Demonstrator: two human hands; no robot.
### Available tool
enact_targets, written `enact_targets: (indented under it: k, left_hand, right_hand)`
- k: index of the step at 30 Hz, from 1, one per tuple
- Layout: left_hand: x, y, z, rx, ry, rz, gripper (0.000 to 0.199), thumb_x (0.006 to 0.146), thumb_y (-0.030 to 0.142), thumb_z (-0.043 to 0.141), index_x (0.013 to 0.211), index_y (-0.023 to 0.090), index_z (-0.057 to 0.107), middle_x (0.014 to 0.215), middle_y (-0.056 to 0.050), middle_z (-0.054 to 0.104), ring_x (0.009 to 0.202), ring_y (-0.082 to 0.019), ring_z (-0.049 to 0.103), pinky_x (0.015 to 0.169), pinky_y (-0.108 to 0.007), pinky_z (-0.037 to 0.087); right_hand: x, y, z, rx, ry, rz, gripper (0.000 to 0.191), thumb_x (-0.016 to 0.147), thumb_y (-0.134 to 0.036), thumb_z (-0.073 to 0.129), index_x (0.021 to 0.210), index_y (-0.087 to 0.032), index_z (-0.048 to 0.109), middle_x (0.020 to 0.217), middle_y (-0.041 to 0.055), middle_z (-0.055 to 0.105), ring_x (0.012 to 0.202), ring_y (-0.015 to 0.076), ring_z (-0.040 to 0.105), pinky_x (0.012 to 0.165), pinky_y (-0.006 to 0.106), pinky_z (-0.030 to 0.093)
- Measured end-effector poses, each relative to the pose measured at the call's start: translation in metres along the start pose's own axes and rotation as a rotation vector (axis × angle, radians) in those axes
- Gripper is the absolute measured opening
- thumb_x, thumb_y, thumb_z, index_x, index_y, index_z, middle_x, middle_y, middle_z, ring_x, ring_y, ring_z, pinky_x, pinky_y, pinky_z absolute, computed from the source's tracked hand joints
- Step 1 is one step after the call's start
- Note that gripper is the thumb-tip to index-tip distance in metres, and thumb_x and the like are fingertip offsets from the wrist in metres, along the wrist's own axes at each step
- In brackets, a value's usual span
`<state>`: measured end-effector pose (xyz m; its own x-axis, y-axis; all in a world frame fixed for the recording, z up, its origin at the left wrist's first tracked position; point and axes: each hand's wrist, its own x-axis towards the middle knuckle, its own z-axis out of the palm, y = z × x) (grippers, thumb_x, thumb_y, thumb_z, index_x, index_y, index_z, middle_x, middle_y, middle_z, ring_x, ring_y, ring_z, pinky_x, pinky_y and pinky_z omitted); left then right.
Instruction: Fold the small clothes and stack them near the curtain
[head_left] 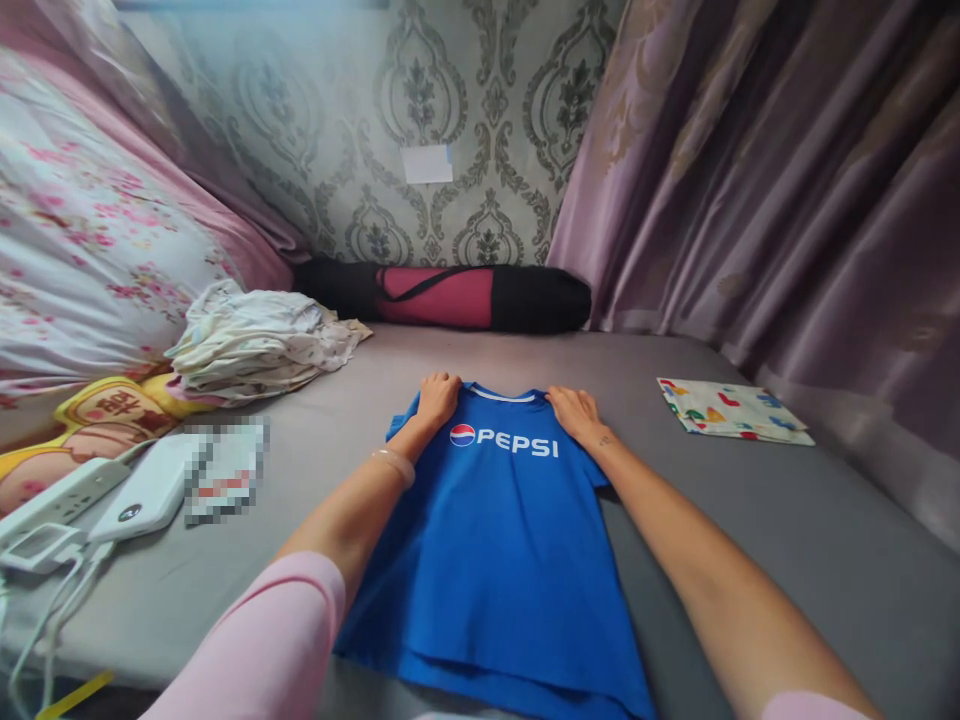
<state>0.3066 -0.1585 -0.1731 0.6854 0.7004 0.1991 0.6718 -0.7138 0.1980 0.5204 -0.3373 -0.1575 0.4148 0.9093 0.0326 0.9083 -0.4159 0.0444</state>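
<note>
A blue T-shirt (pixel 510 560) with a white PEPSI print lies front side up on the grey bed sheet, its collar away from me and its hem toward me. At the left shoulder of the shirt, beside the collar, my left hand (pixel 439 398) is closed on the fabric. My right hand (pixel 574 410) is closed on the opposite shoulder, just right of the collar. Both sleeves spread outward, partly covered by my wrists. The fingertips of both hands are mostly hidden from view.
A folded patterned cloth (pixel 731 410) lies to the right. Crumpled pale clothes (pixel 259 340), a yellow cushion (pixel 112 410), a power strip (pixel 67 500) and a white device (pixel 154 490) with cables are at left. A black and red rolled bag (pixel 450 297) rests along the wall.
</note>
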Motion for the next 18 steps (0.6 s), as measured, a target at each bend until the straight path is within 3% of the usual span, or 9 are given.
enact_targets:
  k: [18]
  left_hand:
    - [0.076,-0.012,0.022,-0.021,0.039,-0.037,0.036,0.098,0.031,0.032,0.110,0.020,0.064,0.107,-0.013,0.061,0.106,-0.028,0.051,0.087,-0.039,0.032]
  right_hand:
    - [0.081,0.025,0.003,-0.034,0.021,-0.073,0.040,0.102,-0.033,0.029,0.116,-0.020,0.065,0.112,0.0136,0.067,0.105,0.0239,0.061,0.096,0.038,0.034]
